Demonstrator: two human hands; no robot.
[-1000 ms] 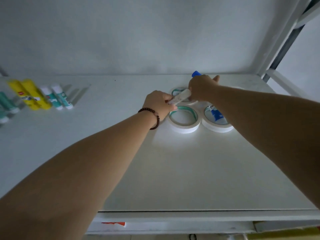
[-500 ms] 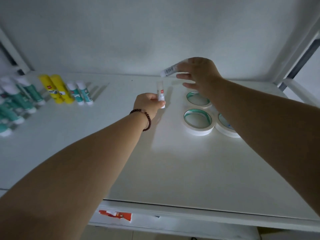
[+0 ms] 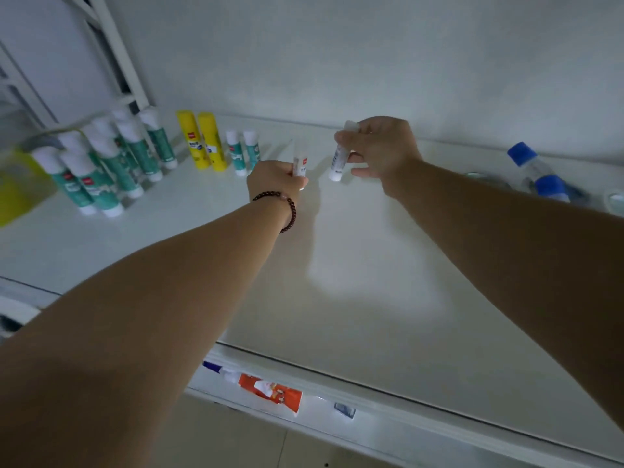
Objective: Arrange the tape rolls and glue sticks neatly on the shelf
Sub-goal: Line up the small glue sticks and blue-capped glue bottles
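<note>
My left hand (image 3: 271, 179) grips a small white glue stick (image 3: 299, 163), held upright just above the white shelf (image 3: 354, 298). Close to its right, my right hand (image 3: 383, 148) holds a second white glue stick (image 3: 338, 160), also roughly upright, its base a little above the shelf. Left of both stand two small teal-and-white glue sticks (image 3: 241, 152), then two yellow glue sticks (image 3: 202, 140), then a cluster of several larger teal-and-white glue sticks (image 3: 111, 163). Tape rolls (image 3: 613, 199) show only partly at the far right edge, mostly hidden behind my right forearm.
Two blue-capped glue bottles (image 3: 537, 173) lie at the right back of the shelf. A yellow object (image 3: 17, 184) sits at the far left. The shelf's white upright frame (image 3: 114, 52) rises at the back left. Torn orange label scraps (image 3: 270, 391) stick to the shelf's front lip.
Both hands have carried their glue sticks leftwards, away from the tape rolls and towards the row of standing sticks. The right hand's stick has turned from lying sideways to upright.
</note>
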